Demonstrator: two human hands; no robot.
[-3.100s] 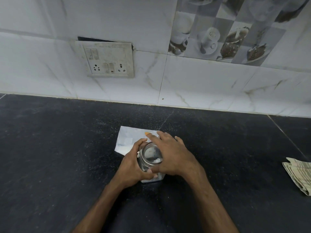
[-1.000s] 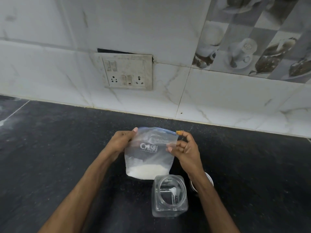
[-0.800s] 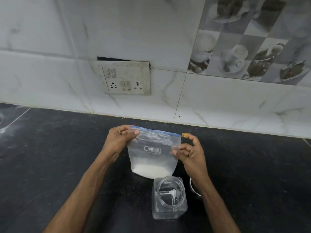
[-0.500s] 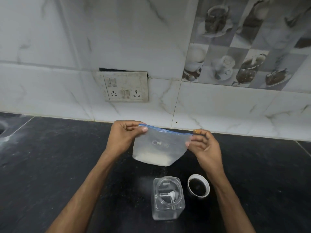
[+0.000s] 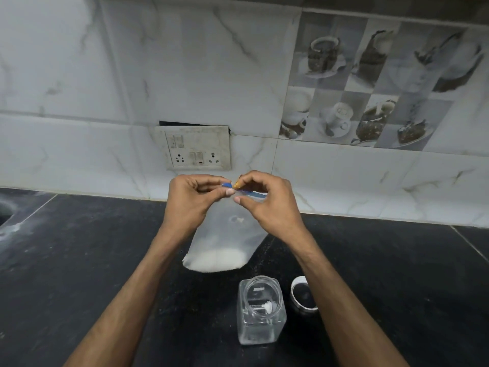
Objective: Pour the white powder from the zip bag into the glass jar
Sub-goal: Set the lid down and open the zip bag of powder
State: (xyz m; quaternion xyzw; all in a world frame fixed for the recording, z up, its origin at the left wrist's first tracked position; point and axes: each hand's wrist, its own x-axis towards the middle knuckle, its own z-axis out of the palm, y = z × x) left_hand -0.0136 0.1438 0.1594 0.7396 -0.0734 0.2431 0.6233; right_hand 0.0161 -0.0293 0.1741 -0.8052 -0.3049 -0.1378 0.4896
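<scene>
A clear zip bag (image 5: pixel 227 239) hangs in the air over the counter, white powder settled in its bottom. My left hand (image 5: pixel 189 201) and my right hand (image 5: pixel 267 201) both pinch the blue zip strip at the bag's top, fingertips close together near its left end. Below and nearer to me, the square glass jar (image 5: pixel 262 311) stands upright and uncapped on the black counter (image 5: pixel 79 260), with a trace of white inside. Its round lid (image 5: pixel 303 295) lies top down just right of the jar, partly hidden by my right forearm.
A marble-tiled wall with a socket plate (image 5: pixel 197 148) rises behind the counter. A sink edge (image 5: pixel 4 213) shows at the far left. Powder dust speckles the counter on the left.
My hands have come together at the top of the bag; the right one slid left along the zip strip. The bag now hangs longer below them. Jar and lid stay put.
</scene>
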